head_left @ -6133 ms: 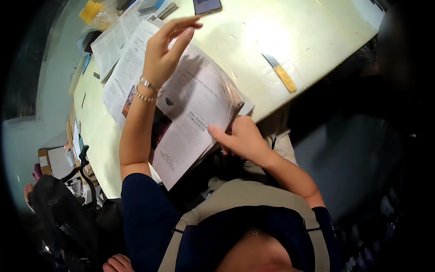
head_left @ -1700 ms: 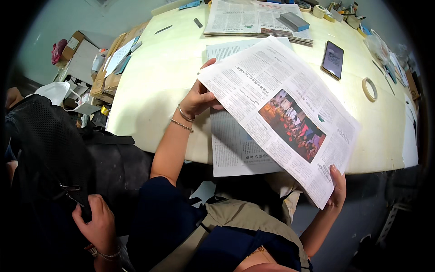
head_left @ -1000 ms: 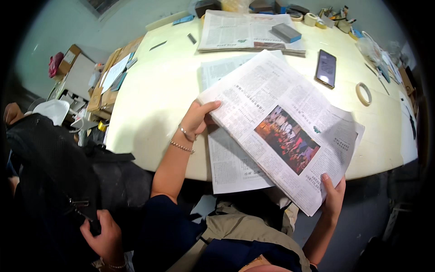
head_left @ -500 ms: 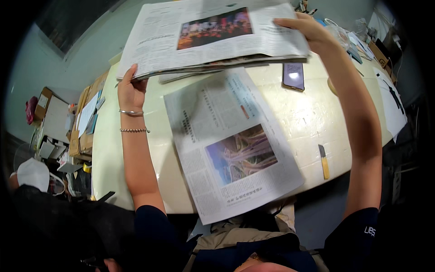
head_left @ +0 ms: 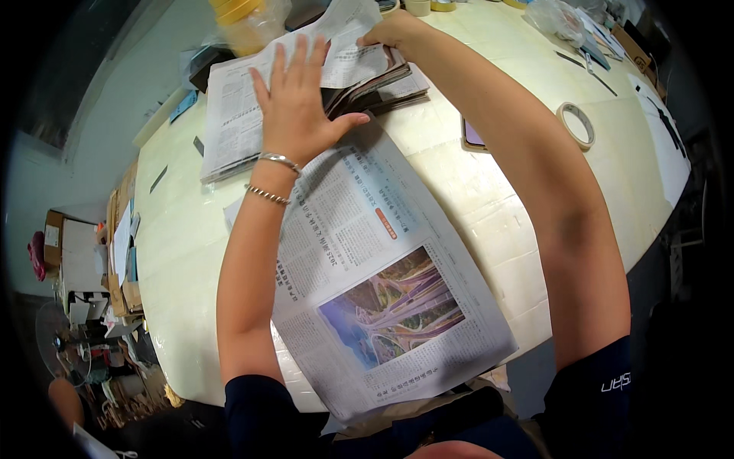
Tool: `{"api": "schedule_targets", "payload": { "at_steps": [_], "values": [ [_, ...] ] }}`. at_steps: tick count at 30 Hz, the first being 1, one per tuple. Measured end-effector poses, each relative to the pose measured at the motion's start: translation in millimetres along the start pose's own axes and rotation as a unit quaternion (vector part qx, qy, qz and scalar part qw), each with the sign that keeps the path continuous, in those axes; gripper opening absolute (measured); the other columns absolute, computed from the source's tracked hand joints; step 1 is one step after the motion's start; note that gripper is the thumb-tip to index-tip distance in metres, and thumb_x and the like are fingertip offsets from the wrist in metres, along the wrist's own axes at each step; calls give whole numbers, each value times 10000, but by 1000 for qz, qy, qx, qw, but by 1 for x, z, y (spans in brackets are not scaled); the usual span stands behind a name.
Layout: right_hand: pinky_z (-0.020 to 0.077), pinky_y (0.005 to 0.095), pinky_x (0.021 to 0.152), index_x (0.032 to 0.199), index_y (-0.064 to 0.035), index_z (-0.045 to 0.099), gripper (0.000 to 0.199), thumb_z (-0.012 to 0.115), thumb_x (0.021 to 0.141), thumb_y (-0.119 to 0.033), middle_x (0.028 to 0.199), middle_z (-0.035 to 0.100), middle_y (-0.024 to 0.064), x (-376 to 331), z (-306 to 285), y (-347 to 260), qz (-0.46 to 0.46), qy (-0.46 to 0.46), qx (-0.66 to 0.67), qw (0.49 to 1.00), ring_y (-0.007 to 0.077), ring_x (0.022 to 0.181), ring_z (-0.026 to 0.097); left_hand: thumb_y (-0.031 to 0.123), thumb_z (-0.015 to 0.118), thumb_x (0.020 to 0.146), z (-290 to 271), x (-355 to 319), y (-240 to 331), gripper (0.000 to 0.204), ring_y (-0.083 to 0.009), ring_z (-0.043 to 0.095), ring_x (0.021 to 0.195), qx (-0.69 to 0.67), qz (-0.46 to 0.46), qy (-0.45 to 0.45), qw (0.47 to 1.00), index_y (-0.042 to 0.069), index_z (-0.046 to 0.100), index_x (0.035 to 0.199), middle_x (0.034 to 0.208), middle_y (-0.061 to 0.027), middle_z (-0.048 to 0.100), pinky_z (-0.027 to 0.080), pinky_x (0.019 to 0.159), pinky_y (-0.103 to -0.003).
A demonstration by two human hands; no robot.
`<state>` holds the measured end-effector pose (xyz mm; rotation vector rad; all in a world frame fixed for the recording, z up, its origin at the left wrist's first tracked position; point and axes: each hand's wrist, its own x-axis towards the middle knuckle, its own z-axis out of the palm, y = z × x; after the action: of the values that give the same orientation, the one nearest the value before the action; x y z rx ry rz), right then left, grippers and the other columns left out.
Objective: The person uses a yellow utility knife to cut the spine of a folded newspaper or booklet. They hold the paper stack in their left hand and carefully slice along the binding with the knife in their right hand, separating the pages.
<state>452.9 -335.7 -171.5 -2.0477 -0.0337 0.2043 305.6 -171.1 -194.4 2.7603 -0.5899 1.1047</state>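
Note:
A stack of newspapers (head_left: 231,118) lies at the far side of the table, its upper sheets bent up on the right. My left hand (head_left: 297,103) rests on top with fingers spread, gripping nothing. At the stack's far right, the fingers of my right hand (head_left: 394,34) are closed on the raised edge of the newspapers. Closer to me, one flat newspaper sheet (head_left: 478,325) with a colour photo slants across the table, and its near end hangs past the edge. Its far end reaches up to the stack.
Under my right forearm a phone (head_left: 472,136) shows in part. A tape roll (head_left: 588,140) lies right of that arm. Beyond it are a clear plastic bag (head_left: 554,21) and thin dark tools (head_left: 602,79). Yellow tubs (head_left: 235,14) stand behind the stack; a fan (head_left: 57,340) is off to the left.
The stack, held up by both hands before, has been lowered onto the far table. My left hand has gone from gripping its edge to lying flat on it. Its right side now bends upward.

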Motion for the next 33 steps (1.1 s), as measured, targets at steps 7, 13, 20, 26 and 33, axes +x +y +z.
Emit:
{"api": "schedule_targets", "payload": {
  "at_steps": [7, 13, 20, 26, 33],
  "values": [
    [544, 397, 720, 1059, -57, 712, 485, 678, 845, -491, 962, 710, 126, 2, -11, -3, -74, -40, 134, 987, 236, 819, 665, 175, 716, 792, 46, 32, 1, 540, -314, 677, 943, -135, -67, 106, 983, 70, 549, 1295, 1107, -195, 667, 530, 794, -355],
    [453, 484, 972, 1213, -274, 660, 492, 654, 759, -465, 1354, 516, 226, 10, -3, 70, -302, 218, -419, 828, 357, 1149, 562, 198, 744, 771, 57, 25, -10, 298, -267, 671, 718, -325, -307, 186, 875, -45, 642, 910, 778, -176, 690, 513, 710, -332],
    [501, 416, 917, 1223, -250, 573, 609, 796, 667, -358, 1173, 561, 184, -6, 3, 70, -168, 75, -283, 941, 363, 1094, 581, 153, 769, 794, 62, 18, -16, 188, -118, 557, 661, -267, -243, 225, 905, 2, 671, 848, 766, -52, 665, 459, 633, -269],
    [497, 382, 914, 1225, -183, 582, 650, 824, 644, -344, 1169, 583, 195, -3, -1, 82, -110, 108, -79, 985, 335, 1077, 600, -52, 676, 721, 31, 49, -10, 311, -283, 645, 789, -52, 6, 325, 944, 20, 700, 1023, 929, -115, 670, 516, 703, -326],
    [484, 334, 865, 1246, -19, 538, 734, 834, 659, -346, 1150, 614, 183, -15, -63, 70, -118, 286, 268, 912, 243, 1014, 608, -25, 632, 684, 111, 42, 30, 518, -253, 600, 1017, -11, 17, -96, 995, 183, 667, 1156, 1060, -43, 622, 537, 805, -373]
  ]
}}
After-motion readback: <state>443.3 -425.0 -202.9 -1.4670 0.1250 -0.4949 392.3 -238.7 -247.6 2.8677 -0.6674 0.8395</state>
